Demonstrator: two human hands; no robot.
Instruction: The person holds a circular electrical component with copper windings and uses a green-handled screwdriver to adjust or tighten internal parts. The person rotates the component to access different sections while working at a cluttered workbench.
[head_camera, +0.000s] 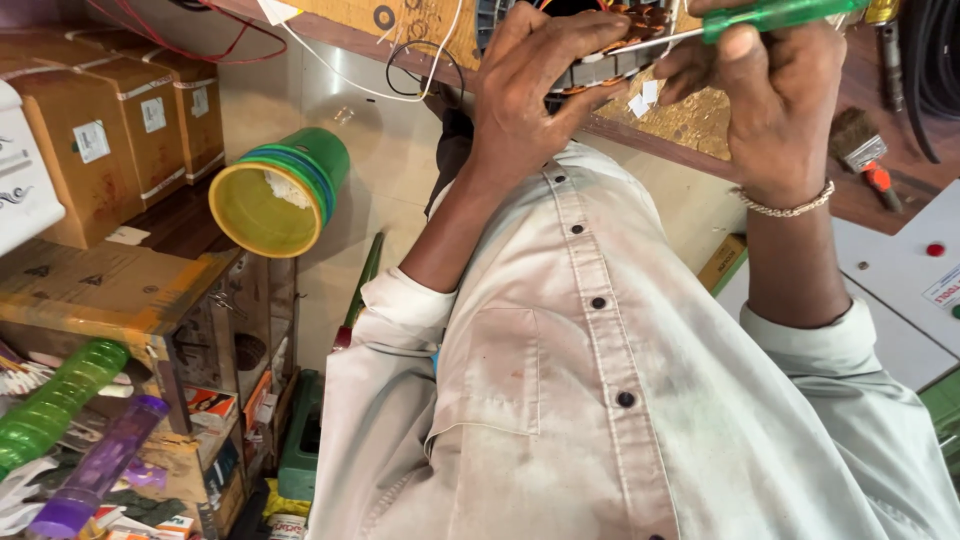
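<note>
My left hand (535, 85) grips the rim of a round motor stator (615, 40) with copper windings, held at the edge of a wooden workbench (700, 120). My right hand (770, 90) is closed on a green-handled screwdriver (780, 15), whose metal shaft reaches left into the stator's windings. A metal bracelet sits on my right wrist. My pale button shirt fills the lower middle of the view.
A green and yellow plastic tub (280, 190) lies on its side at left. Cardboard boxes (110, 130) stack on a cluttered shelf beside green and purple bottles (60, 400). A paintbrush (860, 150) and a white panel with a red button (905, 270) sit at right.
</note>
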